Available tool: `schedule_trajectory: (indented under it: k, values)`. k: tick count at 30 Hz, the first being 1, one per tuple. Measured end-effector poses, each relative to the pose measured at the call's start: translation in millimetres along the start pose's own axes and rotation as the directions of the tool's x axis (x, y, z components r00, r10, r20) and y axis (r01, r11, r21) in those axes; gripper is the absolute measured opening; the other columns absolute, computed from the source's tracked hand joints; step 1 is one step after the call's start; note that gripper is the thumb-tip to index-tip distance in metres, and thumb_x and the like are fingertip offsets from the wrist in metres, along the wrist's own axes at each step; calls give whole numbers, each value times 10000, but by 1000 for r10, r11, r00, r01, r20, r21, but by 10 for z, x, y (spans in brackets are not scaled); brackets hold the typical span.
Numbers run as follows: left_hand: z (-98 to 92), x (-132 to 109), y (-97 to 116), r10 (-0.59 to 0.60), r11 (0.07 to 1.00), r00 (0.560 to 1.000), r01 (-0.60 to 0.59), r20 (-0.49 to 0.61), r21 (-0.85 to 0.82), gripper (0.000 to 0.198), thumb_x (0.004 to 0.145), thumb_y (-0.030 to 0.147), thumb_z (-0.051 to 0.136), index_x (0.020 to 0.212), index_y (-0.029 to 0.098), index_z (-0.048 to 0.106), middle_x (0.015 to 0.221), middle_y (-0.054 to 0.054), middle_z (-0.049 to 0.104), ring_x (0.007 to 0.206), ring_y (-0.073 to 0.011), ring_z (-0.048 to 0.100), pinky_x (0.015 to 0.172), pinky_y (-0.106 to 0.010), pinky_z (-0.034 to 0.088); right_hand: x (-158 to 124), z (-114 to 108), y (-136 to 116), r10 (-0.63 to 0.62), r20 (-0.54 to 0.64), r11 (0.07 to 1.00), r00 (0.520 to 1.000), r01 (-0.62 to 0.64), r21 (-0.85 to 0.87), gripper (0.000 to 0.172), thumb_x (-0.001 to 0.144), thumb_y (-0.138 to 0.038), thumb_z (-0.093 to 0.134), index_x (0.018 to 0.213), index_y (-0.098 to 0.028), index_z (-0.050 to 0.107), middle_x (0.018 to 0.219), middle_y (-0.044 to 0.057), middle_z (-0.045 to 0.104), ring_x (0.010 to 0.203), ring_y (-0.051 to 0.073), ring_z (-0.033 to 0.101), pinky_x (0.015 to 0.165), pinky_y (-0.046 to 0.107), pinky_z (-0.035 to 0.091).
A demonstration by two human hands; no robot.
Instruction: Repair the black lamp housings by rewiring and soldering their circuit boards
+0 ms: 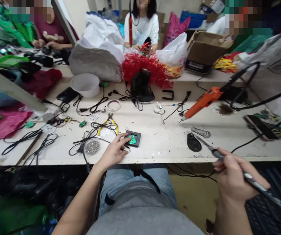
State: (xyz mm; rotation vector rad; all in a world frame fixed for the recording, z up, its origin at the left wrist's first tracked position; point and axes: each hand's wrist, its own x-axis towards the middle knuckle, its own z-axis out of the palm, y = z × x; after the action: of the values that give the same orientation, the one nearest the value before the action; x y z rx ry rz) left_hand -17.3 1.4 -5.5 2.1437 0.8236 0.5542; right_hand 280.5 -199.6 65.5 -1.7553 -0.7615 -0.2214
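My left hand (116, 150) lies at the left edge of a small black plastic case (137, 143). Its fingers are stretched out and apart, with the fingertips touching the case and the green circuit board (132, 139) inside. Thin wires stick up near the board's top. In my right hand (237, 178) is a soldering iron (218, 154), gripped like a pen. The iron's tip points left, beside a black oval soldering stand (194, 142) and a metal coil (200, 132); I cannot tell whether it touches them.
Yellow-handled pliers (108, 124), black cables (81, 140) and a dish of small metal parts (92, 148) lie left. An orange electric screwdriver (201, 101) hangs low at right, near a phone (261, 126). Behind are a tape roll (113, 104), white tub (85, 85), red wires (140, 63) and people.
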Motion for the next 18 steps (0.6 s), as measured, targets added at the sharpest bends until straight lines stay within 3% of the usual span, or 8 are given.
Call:
schedule_trajectory:
  k: [3,7,10,14,16,18]
  values:
    - [-10,-8,28,14,1000,1000,-14,-26,4,545,846,189,619,1371,326,562,1400,-69,520,743,-120,662,770,-326,611,249,-136,-24,88,-179,996,980,-92,-11,170,820,-311,665,884,-198,775,577,-16,605,447,134,498,474,318,408]
    - [7,-49,100,92,994,985,-83,-148,65,475,881,282,639,1351,284,570,1319,-82,575,956,-192,668,860,-363,591,485,-84,-3,210,-67,969,975,-217,-119,229,775,-376,649,840,-195,774,522,-14,557,460,157,494,498,334,400]
    - [61,-117,155,174,981,930,-136,-324,136,325,889,347,669,1193,235,645,1115,-76,658,1048,-233,646,915,-394,557,572,59,81,273,-34,945,961,-274,-178,284,747,-422,630,840,-194,772,517,-8,557,500,175,532,556,347,426]
    - [174,-222,145,148,980,848,-55,-509,192,189,921,359,637,1028,204,647,936,-58,684,896,-210,651,798,-353,544,541,221,257,423,-62,902,904,-427,-59,288,650,-429,730,849,-222,744,546,2,592,512,201,574,563,373,458]
    - [227,-262,115,110,978,819,12,-564,208,200,928,385,624,1004,200,629,918,-58,682,865,-208,643,771,-348,532,444,254,378,495,-88,869,864,-494,37,339,582,-431,801,849,-242,712,533,2,604,468,207,568,482,365,448]
    - [270,-287,93,100,975,802,38,-588,219,208,928,401,623,980,201,611,933,-64,686,885,-217,641,785,-357,523,274,272,496,572,-26,819,820,-569,72,378,520,-469,851,766,-246,670,481,7,599,385,200,527,378,345,412]
